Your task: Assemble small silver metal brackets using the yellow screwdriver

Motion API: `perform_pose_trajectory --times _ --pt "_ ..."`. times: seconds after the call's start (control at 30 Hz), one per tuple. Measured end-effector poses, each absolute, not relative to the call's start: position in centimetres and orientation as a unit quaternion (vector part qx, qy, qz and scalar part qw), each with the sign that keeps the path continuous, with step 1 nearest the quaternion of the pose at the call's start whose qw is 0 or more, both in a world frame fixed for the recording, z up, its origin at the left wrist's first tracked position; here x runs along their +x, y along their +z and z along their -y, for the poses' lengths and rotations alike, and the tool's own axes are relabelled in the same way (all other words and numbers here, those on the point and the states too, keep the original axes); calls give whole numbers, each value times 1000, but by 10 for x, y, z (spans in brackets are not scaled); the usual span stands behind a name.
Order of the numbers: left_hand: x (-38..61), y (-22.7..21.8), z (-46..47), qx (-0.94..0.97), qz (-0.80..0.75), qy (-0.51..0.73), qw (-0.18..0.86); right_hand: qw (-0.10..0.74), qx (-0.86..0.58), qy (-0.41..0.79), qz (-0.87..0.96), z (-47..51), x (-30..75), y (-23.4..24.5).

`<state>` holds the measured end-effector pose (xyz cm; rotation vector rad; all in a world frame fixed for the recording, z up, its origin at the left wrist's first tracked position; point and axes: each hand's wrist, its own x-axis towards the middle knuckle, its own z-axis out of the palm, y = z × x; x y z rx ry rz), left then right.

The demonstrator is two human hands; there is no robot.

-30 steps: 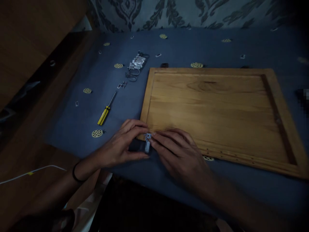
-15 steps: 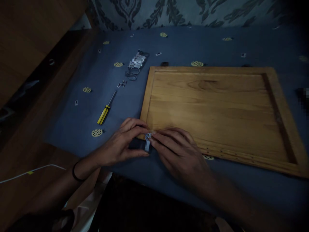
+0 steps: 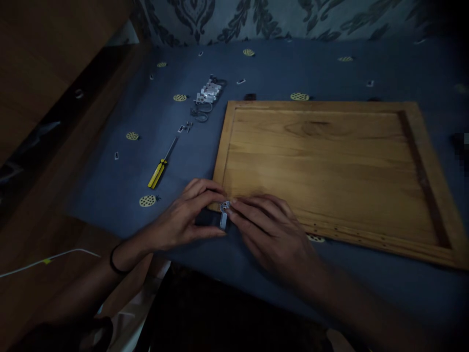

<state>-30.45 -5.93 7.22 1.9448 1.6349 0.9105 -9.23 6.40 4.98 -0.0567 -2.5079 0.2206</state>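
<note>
A small metal hinge (image 3: 223,220) sits at the near left corner of a framed wooden panel (image 3: 315,156), with one arm sticking out past the edge. My left hand (image 3: 186,212) grips it from the left, fingers curled over the panel's corner and thumb by the projecting arm. From the right, my right hand (image 3: 271,225) pinches the hinge's other side with thumb and fingertips, its back over the panel's near edge. Fingers cover part of the hinge, so I cannot tell whether it is fastened.
A yellow-handled screwdriver (image 3: 157,173) lies left of the panel on blue pineapple-print cloth (image 3: 110,190). Beyond it are a few screws (image 3: 189,127) and a cluster of metal hinges (image 3: 208,93). Small holes line the panel's near edge. A patterned wall stands behind.
</note>
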Motion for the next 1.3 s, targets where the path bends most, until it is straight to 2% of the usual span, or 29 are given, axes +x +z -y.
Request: perform_pose_trajectory --times 0.77,1.3 --pt "-306 72 59 708 -583 333 218 330 -21 128 935 -63 -92 51" --pt "-305 71 59 711 -582 336 209 275 -24 93 957 -63 -91 54"
